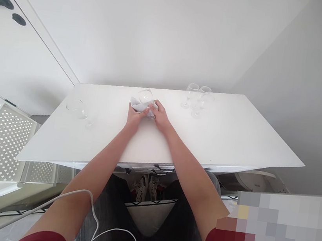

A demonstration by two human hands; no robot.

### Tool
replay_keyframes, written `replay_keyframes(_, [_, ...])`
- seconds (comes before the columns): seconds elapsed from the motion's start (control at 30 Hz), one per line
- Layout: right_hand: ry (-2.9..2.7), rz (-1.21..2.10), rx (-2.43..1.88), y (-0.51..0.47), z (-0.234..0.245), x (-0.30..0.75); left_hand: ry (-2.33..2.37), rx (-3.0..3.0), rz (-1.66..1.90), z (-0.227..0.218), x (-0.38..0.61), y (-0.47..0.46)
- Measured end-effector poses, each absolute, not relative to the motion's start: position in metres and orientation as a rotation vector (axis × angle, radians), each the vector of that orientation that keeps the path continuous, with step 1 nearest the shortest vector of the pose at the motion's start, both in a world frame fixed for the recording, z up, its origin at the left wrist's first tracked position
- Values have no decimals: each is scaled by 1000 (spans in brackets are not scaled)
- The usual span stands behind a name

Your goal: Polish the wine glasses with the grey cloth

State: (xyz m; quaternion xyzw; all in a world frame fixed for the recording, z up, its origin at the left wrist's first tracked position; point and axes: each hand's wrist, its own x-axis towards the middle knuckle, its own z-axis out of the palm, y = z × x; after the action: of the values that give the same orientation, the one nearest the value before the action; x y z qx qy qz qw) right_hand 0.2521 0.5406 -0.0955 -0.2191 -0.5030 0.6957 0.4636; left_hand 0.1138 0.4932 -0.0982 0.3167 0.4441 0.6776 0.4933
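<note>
Over the middle of a white table (pixel 220 144), both my hands hold a clear wine glass (pixel 145 96) wrapped in a white cloth (pixel 137 104). My left hand (pixel 134 116) grips the cloth from the left side of the glass. My right hand (pixel 159 115) closes on the glass and cloth from the right. The bowl of the glass sticks up above my fingers.
Two upright wine glasses (pixel 196 99) stand at the table's far right. One glass (pixel 77 109) lies on its side at the left. A perforated white metal rack (pixel 1 139) sits left of the table; a door with a black handle (pixel 3 2) is upper left. Shoes (pixel 146 187) show under the table edge.
</note>
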Motion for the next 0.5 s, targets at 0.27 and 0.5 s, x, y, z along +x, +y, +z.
replay_keyframes(0.27, [-1470, 1417, -632, 543, -106, 246, 1029, 886, 1845, -91, 108, 491])
replay_keyframes(0.5, [-1676, 1122, -714, 543, -109, 243, 1203, 953, 1854, -100, 103, 498])
